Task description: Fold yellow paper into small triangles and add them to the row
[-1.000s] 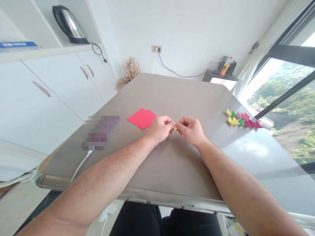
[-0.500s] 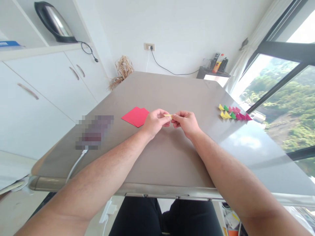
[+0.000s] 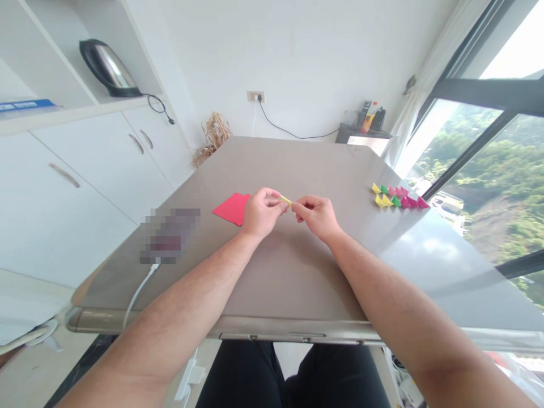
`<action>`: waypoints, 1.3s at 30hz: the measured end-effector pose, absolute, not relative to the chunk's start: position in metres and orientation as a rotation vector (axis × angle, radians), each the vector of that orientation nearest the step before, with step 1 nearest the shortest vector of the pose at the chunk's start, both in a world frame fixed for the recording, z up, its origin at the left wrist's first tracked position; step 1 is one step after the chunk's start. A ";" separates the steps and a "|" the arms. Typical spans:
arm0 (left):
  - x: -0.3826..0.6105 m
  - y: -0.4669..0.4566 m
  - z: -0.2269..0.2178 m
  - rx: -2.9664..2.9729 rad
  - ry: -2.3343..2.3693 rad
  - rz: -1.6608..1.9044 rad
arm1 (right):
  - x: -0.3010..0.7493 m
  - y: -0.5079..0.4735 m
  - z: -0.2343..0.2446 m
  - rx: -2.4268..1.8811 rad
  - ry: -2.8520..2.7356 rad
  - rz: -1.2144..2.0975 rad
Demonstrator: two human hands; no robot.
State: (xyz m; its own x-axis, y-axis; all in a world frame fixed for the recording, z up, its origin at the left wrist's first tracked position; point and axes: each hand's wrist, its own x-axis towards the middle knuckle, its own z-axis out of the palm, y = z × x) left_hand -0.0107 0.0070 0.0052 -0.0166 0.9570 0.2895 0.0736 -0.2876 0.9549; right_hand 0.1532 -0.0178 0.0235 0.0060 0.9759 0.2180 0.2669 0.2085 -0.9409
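A small folded piece of yellow paper (image 3: 285,199) is held above the table between my two hands. My left hand (image 3: 264,212) pinches its left end, fingers bent around it. On the other end, the thumb and fingertips of my right hand (image 3: 315,214) are closed. How the paper is folded cannot be made out, since the fingers cover much of it. Red paper sheets (image 3: 232,208) lie flat on the table just left of my left hand, which hides part of them. Several small folded paper boats (image 3: 399,197), yellow, green, pink and magenta, stand in two rows at the right.
The grey table (image 3: 293,283) spreads out before me. A blurred-out flat object (image 3: 170,235) with a white cable (image 3: 138,289) lies on its left side. White cabinets with a kettle (image 3: 111,69) stand at the left; a window (image 3: 476,153) is at the right.
The yellow paper has turned, so its strip now slants between my fingers. My left hand has shifted slightly left and covers more of the red paper. The camera view has tilted up a little.
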 end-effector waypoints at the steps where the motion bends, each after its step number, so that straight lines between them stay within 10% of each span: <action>1: -0.010 0.007 0.005 1.413 1.109 1.409 | 0.153 -0.018 0.023 -1.249 -1.492 0.866; 39: -0.007 -0.001 0.007 1.478 0.879 1.281 | 0.154 -0.015 0.012 -1.076 -1.554 0.775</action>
